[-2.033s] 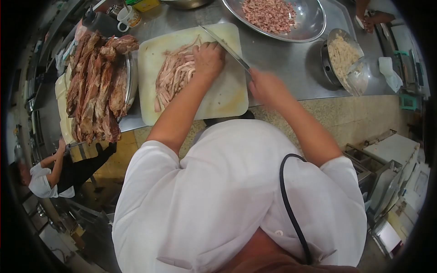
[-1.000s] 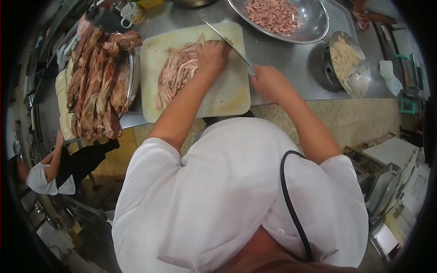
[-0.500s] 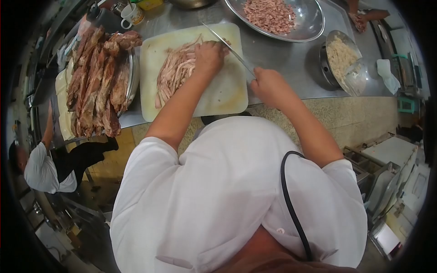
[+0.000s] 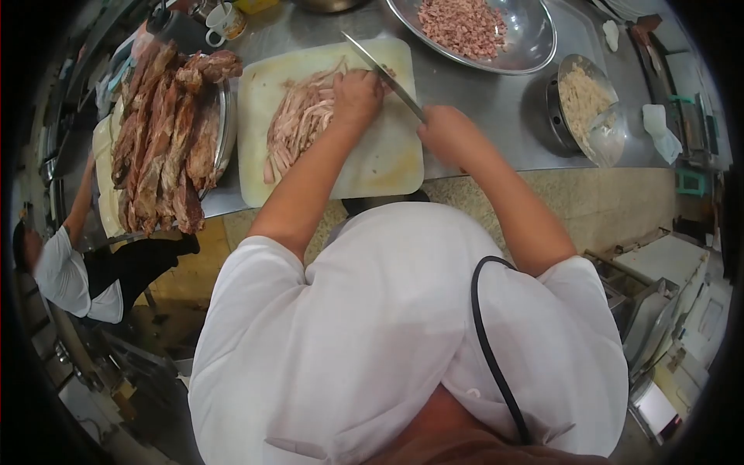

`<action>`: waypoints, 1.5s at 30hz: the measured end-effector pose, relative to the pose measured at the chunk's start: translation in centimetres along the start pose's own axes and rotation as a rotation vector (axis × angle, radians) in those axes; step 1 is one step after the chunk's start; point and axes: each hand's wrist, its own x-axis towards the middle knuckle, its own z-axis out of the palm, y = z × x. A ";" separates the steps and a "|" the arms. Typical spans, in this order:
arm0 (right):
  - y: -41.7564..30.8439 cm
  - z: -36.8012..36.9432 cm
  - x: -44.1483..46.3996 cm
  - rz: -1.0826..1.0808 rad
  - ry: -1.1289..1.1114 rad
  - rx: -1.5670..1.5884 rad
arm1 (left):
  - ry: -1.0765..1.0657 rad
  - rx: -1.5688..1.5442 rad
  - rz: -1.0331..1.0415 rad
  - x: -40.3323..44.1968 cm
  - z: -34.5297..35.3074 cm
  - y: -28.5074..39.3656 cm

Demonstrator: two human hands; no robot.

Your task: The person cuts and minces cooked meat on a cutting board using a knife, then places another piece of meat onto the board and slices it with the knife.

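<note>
Cutting the meat strips (image 4: 298, 128) evenly calls for a tight, aligned bunch; they lie on the left part of the cutting board (image 4: 387, 163), partly under the left hand (image 4: 358, 97), whose fingers curl down over their right end, though whether they pinch or only press I cannot tell; those fingertips should be tucked well back from the knife (image 4: 384, 76), which crosses just beside them; the right hand (image 4: 449, 133) has its fingers closed round the handle, and short, level strokes would suit; beyond, on the bench (image 4: 496, 116), stands a metal bowl (image 4: 535, 50) of chopped meat (image 4: 463, 29).
</note>
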 end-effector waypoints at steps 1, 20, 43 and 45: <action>0.1 0.2 0.7 -0.001 0.002 0.001 | 0.009 -0.011 0.013 0.0 0.0 -0.1; -0.6 -0.9 -2.1 0.028 -0.041 -0.002 | 0.012 -0.117 0.016 -0.2 -0.5 -0.6; 0.5 1.3 1.6 0.017 -0.013 0.009 | -0.318 0.308 -0.812 -8.7 -16.0 -6.4; 0.8 0.5 1.9 0.021 -0.037 -0.043 | -0.192 0.391 -0.916 -12.8 -15.9 -6.7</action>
